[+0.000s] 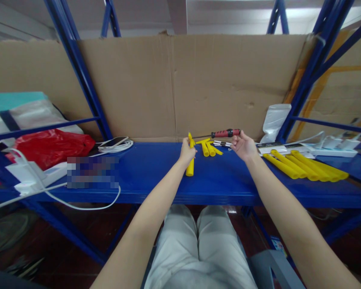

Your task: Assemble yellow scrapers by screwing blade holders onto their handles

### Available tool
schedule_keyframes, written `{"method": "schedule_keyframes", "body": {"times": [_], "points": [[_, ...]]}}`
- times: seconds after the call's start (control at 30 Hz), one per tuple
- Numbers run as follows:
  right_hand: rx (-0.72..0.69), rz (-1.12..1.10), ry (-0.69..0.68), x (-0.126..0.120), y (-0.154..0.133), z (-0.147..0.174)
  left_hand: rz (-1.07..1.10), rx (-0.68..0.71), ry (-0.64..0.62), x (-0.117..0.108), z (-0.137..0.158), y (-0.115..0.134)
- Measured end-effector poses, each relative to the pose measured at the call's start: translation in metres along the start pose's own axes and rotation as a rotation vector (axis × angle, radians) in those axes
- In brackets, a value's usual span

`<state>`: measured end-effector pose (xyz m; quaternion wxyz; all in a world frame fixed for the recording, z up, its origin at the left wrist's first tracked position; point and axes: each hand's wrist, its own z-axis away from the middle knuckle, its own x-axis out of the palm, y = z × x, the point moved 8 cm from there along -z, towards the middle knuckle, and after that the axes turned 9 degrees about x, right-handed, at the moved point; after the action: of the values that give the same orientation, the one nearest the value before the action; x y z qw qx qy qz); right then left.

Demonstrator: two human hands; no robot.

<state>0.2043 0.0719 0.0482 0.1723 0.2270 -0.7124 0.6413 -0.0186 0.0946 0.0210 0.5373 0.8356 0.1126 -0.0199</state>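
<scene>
- One bright yellow tubular piece (190, 168), broad at its near end and narrower at the far end, is gripped in the left hand (186, 153) over the blue counter (150, 168).
- A red-and-black-handled screwdriver (225, 133) is held by its handle end in the right hand (244, 147), its shaft pointed toward the piece's narrow end.
- More yellow tubes (307, 166) are laid rightward.
- Contents of the red plastic bag (52, 146) and white pouch (275, 120) cannot be made out.
</scene>
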Motion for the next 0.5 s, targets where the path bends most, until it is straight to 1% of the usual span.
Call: {"method": "schedule_keyframes", "body": {"times": [0.23, 0.33, 0.5], "points": [[-0.046, 0.043, 0.020, -0.001, -0.002, -0.001, 0.003, 0.005, -0.009, 0.001, 0.000, -0.001], [-0.053, 0.047, 0.038, -0.005, -0.002, -0.003, -0.015, -0.004, -0.005, 0.001, 0.001, 0.000], [-0.012, 0.014, 0.095, -0.010, 0.000, -0.005, -0.010, 0.006, -0.005, 0.001, 0.001, 0.001]]}}
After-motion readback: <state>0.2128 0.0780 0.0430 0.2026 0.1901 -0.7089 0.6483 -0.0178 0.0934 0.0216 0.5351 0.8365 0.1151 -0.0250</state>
